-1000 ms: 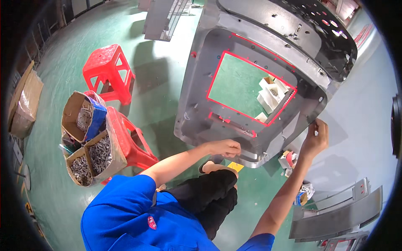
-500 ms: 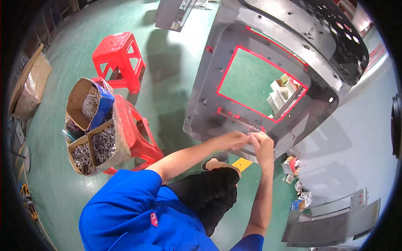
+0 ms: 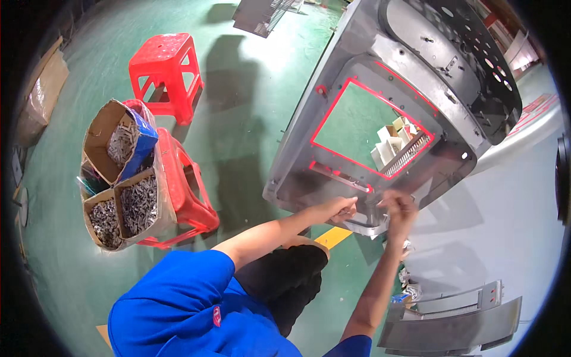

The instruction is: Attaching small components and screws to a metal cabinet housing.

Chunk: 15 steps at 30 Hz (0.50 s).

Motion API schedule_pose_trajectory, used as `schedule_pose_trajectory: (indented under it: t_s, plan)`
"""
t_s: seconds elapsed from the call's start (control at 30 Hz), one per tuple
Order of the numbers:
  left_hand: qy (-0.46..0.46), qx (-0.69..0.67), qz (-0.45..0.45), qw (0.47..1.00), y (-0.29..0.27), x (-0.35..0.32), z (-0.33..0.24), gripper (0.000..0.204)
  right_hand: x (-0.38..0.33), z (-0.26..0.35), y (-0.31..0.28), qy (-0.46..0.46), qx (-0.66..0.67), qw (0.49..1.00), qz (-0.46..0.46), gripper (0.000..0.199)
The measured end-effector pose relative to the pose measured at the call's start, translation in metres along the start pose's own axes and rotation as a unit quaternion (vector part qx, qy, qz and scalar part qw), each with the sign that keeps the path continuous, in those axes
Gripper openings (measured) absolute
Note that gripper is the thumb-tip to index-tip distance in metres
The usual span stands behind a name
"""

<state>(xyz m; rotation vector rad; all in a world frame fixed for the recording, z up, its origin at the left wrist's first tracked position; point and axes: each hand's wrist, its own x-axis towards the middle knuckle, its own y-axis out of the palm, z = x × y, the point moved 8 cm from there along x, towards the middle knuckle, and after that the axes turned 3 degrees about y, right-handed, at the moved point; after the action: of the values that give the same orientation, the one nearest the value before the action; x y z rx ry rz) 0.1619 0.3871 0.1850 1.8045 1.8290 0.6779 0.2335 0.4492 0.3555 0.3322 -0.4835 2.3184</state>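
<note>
Bright overhead light; glare on far green floor [image 3: 267,53]; soft stool shadows; fisheye bending, black vignette at rim; focus sharp.

Two red stools [image 3: 168,68]; three cardboard boxes [image 3: 113,140]; one grey panel [image 3: 380,107]

Whatever the right hand [image 3: 397,205] pinches (fingers curled over it) against the grey panel [image 3: 380,125] is hidden.

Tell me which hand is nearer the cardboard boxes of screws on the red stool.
Left. The left hand is at the grey metal panel's lower edge, on the side toward the cardboard boxes. The right hand is at the same edge, farther from them.
</note>
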Motion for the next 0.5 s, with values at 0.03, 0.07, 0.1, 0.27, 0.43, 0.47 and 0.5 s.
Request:
schedule_pose_trajectory:
  t_s: [0.03,0.07,0.1,0.27,0.43,0.47,0.5]
  plan:
    - [0.01,0.026,0.05,0.998,0.001,0.003,0.0,0.029,0.014,0.041,-0.003,-0.059,-0.021,0.997,-0.041,0.007]
    - [0.04,0.038,0.037,0.998,-0.006,0.002,-0.003,0.026,0.028,0.087,0.007,-0.105,-0.068,0.99,-0.066,0.007]
    - [0.07,0.051,0.024,0.996,-0.01,0.0,-0.006,0.024,0.039,0.136,0.023,-0.15,-0.076,0.981,-0.1,0.007]
    - [0.103,0.015,0.029,0.994,-0.018,0.018,0.001,0.019,0.093,0.231,0.079,-0.36,-0.209,0.889,-0.191,0.011]
    - [0.1,0.017,0.012,0.995,-0.024,0.022,-0.004,0.02,0.121,0.225,0.101,-0.412,-0.212,0.859,-0.218,0.01]
    - [0.103,0.016,0.012,0.995,-0.026,0.022,-0.006,0.019,0.124,0.225,0.104,-0.414,-0.215,0.857,-0.219,0.01]
    - [0.106,0.013,0.008,0.994,-0.028,0.02,-0.009,0.019,0.123,0.225,0.11,-0.422,-0.235,0.849,-0.212,0.009]
